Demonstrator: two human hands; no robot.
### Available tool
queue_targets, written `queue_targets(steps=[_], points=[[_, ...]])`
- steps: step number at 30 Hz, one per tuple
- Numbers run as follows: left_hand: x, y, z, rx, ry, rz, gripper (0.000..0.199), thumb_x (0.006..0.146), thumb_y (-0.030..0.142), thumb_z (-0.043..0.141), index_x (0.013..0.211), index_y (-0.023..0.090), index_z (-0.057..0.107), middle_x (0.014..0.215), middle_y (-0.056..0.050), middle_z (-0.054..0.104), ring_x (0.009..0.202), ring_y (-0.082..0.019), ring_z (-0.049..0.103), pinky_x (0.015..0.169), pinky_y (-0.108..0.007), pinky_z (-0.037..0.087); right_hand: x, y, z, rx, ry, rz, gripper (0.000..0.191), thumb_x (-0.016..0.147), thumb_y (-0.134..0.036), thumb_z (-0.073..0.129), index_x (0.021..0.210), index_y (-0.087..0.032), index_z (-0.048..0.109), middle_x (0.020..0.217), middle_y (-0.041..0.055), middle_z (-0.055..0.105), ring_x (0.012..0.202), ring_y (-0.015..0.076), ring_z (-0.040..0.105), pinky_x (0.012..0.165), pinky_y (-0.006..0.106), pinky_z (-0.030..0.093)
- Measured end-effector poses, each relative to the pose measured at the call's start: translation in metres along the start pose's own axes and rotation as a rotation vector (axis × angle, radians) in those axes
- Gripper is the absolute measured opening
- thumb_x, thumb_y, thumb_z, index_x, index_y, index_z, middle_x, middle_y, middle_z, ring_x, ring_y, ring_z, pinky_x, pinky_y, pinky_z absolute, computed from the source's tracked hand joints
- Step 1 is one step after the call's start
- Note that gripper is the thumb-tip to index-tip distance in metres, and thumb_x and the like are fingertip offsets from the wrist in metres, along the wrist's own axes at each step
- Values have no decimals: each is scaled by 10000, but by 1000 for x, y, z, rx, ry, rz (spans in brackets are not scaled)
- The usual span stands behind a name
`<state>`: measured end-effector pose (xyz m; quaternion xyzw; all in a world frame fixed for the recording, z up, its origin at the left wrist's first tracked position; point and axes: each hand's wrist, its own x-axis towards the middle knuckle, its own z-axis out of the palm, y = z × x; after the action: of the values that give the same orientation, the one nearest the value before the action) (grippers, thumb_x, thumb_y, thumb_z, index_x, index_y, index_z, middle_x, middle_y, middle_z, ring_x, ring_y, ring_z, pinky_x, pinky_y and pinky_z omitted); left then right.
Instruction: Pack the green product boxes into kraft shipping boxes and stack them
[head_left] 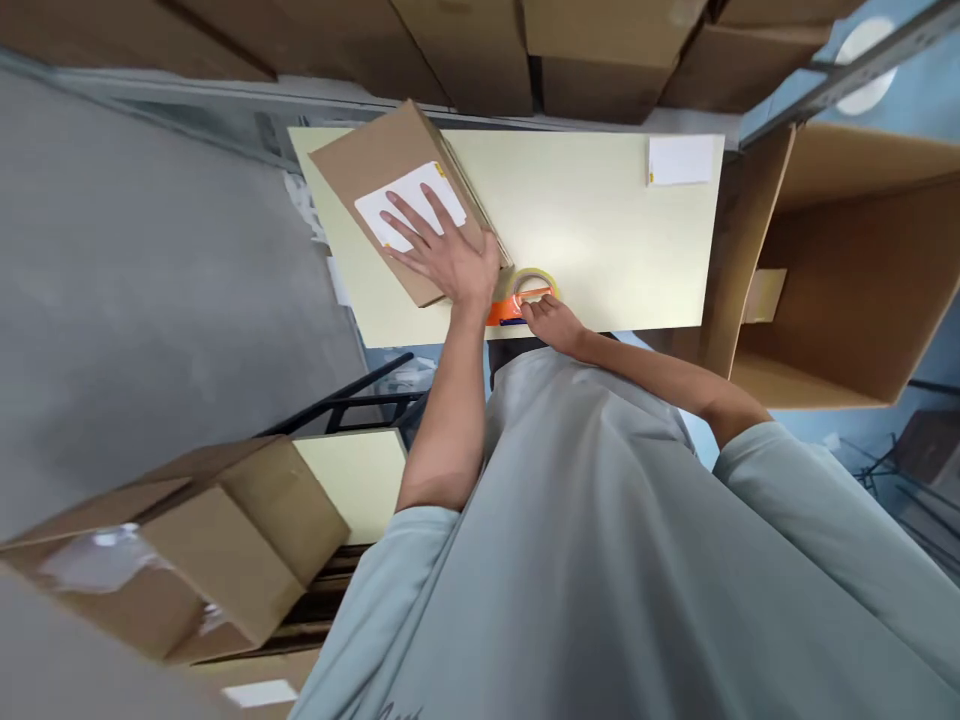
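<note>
My left hand [446, 255] lies flat with its fingers spread on a brown cardboard box [367, 160]. Beneath those fingers is a white label [411, 188] on the box's upper face. The box sits at an angle on the left part of a pale tabletop [600, 220]. Close to the table's near edge, my right hand [553, 322] has its fingers curled on an orange tape dispenser [502, 312]. A yellowish tape roll [534, 273] shows on the dispenser, just right of the box's near corner. My right fingertips are partly hidden.
A white stack of labels [680, 160] lies at the table's far right corner. To the right stands a large open carton [840, 270]. Cardboard boxes [465, 60] line a shelf beyond the table. Behind me at left is another open carton [225, 560] with clear plastic inside.
</note>
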<state>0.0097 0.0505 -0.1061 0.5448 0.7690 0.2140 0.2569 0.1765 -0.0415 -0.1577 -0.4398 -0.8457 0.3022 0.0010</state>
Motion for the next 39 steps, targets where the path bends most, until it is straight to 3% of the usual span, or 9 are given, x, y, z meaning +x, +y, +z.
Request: queue_targets(steps=[2,4,10,14,19,24,32,36,39], points=[[-3,-4,-3,-10,-116,-4,677,1102,623,583,1539,114,671,1896,-151,238,1612,-374,-505,1268,-773,142,-3,-2,1,22,23,-13,436,1097,-45,366,1383,-83,693,1098,162,817,1038,288,757,1118,514,530],[-4,-5,-3,-17,-193,-7,829,951,630,757,1649,219,575,1905,-134,227,1712,-400,-354,1362,-815,81,-12,0,-4,-40,-9,-29,459,1094,-36,341,1415,-55,669,1118,172,819,1042,283,759,1101,499,529],[-8,-6,2,59,-46,-27,954,1054,674,575,1799,138,313,1930,-95,-68,1642,-366,-468,1328,-745,-252,-90,55,-50,-322,-177,36,486,998,24,430,1455,62,592,1152,250,808,1025,305,738,1061,458,479],[-15,-19,1,-4,-87,86,959,1076,675,554,1788,85,299,1923,-104,-93,1561,-351,-555,1275,-733,-325,-121,83,-72,-444,-133,69,445,1043,-8,354,1402,34,613,1089,220,801,968,307,713,1036,437,431],[-28,-38,-14,95,-182,168,973,1009,643,673,1817,251,301,1923,-96,-41,1662,-338,-402,1347,-719,-235,-81,77,-81,-458,-64,83,444,1031,9,355,1404,34,595,1104,207,806,969,294,715,1036,431,419],[-37,-52,-35,133,-235,256,1078,949,620,751,1829,234,263,1920,-151,-37,1745,-426,-219,1345,-746,-191,-45,69,-77,-504,-15,4,476,1028,6,333,1439,18,571,1142,197,811,1018,303,738,1050,466,451],[-56,-78,-70,209,-413,355,1013,906,577,771,1787,257,387,1926,-137,63,1764,-447,-123,1370,-746,-108,-30,34,-50,-538,-38,-216,464,1017,14,380,1437,12,578,1057,179,823,952,284,775,1019,472,484],[-55,-69,-76,162,-329,282,1044,908,565,776,1809,285,329,1932,-94,26,1761,-428,-134,1406,-710,-62,-27,14,-40,-529,-94,-222,506,1008,42,356,1470,38,562,1075,180,824,954,278,786,1005,457,494],[-25,-48,-59,85,-184,185,1059,981,656,692,1840,279,199,1935,-69,-5,1756,-386,-175,1434,-663,-64,-27,6,-37,-517,-139,-174,520,1014,51,339,1492,68,542,1082,193,820,978,284,789,998,449,500]])
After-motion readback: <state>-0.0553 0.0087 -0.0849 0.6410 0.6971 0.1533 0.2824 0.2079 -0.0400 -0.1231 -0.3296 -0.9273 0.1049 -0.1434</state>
